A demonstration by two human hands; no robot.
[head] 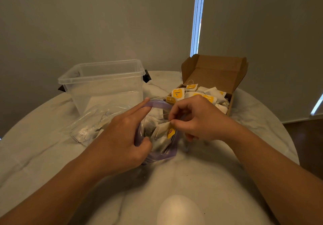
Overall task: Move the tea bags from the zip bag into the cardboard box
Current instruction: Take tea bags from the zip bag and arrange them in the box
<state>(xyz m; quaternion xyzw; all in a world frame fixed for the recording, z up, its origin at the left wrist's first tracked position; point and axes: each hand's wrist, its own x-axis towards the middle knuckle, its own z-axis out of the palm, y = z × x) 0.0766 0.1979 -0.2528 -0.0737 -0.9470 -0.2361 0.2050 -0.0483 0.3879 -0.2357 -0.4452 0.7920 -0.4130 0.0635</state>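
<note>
Now right hand (pixel 197 119) pinches tea bag (pixel 162 128); left hand (pixel 125 137) grips zip bag (pixel 157 154).

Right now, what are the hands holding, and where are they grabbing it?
The left hand holds the zip bag by its purple rim, with the mouth open. The right hand pinches a tea bag by its upper corner.

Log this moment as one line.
left hand: holds zip bag open | right hand: pinches tea bag at mouth | cardboard box: partly filled

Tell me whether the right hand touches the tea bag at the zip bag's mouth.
Touching. Head view: right hand pinches the tea bag by a corner in the zip bag.
</note>
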